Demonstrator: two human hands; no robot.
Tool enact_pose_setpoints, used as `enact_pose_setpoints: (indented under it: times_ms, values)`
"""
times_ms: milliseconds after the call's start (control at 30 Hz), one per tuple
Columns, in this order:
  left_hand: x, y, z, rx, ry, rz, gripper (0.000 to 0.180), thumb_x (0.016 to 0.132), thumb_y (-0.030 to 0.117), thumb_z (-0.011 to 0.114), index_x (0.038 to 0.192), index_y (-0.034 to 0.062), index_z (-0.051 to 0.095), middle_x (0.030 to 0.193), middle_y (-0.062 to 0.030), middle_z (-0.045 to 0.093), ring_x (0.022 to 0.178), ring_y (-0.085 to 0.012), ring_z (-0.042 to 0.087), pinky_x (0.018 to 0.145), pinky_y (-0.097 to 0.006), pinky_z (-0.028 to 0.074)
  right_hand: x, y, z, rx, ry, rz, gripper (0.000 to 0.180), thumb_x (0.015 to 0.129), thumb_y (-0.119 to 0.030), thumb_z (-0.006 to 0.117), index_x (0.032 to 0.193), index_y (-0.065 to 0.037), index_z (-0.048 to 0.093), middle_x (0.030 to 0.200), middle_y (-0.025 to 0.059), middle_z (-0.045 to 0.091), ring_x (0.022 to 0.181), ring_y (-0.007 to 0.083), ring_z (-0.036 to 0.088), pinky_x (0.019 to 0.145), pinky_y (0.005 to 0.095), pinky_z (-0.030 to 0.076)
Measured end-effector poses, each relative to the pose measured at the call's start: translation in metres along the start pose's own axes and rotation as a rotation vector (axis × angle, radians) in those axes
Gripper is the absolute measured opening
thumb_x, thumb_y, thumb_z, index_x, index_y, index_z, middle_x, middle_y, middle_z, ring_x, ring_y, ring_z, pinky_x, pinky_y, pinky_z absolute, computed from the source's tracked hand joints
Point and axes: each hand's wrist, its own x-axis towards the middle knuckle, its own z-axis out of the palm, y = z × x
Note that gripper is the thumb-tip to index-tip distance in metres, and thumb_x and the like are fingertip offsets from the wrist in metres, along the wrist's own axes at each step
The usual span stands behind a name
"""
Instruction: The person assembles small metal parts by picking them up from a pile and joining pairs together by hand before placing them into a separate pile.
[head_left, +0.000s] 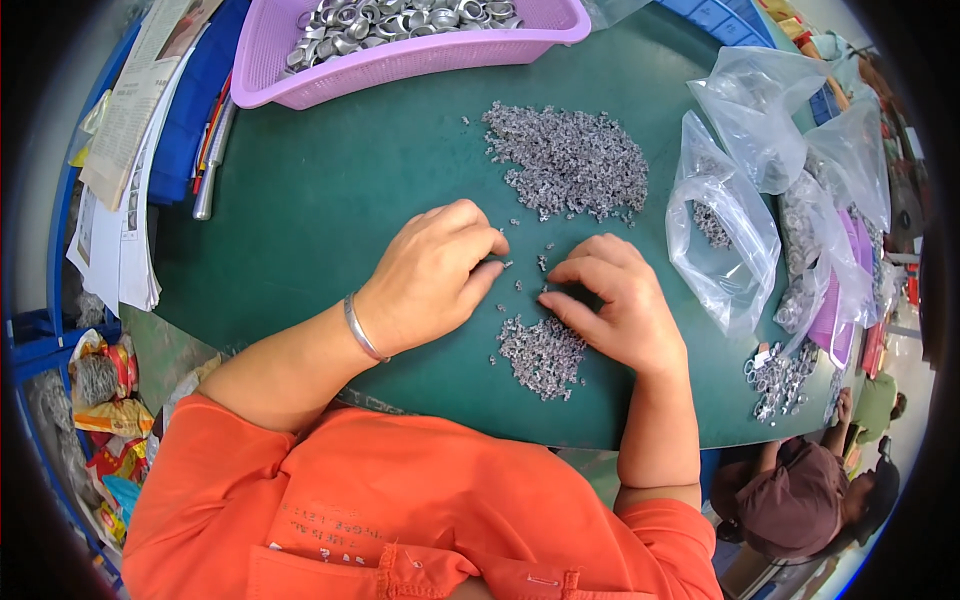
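Note:
Two piles of tiny grey metal parts lie on the green table: a large far pile and a smaller near pile. Between them are a few loose parts. My left hand, with a silver bangle at the wrist, has its thumb and forefinger drawn together at a small grey metal part. Across from it, my right hand curls above the near pile's right side. Its thumb and forefinger close toward another tiny part, partly hidden at the tips.
A lilac basket of metal rings stands at the far left. Clear plastic bags, one with grey parts inside, lie at right. Shiny metal pieces sit near the right edge. Papers and pens flank the left. A person sits at lower right.

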Motion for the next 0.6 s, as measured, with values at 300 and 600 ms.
enact_pose_setpoints:
  times_ms: [300,600]
  values:
    - [-0.0017,-0.0033,0.0001,-0.069,-0.012,0.016,0.013,0.079,-0.004,0.075,0.089,0.0041,0.069,0.091,-0.009,0.062,0.082,-0.0277,0.063,0.073,-0.038,0.052,-0.0018,0.0047,0.0,0.01,0.016,-0.014,0.012,0.079,-0.005,0.077,0.09,-0.006,0.074,0.085,0.0053,0.064,0.082,0.0273,0.062,0.077,0.0386,0.049]
    - [-0.002,-0.0014,0.0014,-0.089,-0.004,0.019,0.017,0.079,-0.003,0.075,0.093,0.0057,0.073,0.089,-0.0077,0.06,0.08,-0.0261,0.062,0.072,-0.036,0.051,-0.0014,0.0044,-0.0038,0.038,-0.018,-0.024,0.014,0.077,-0.003,0.076,0.091,-0.005,0.073,0.087,0.0059,0.065,0.082,0.028,0.062,0.076,0.0376,0.05]
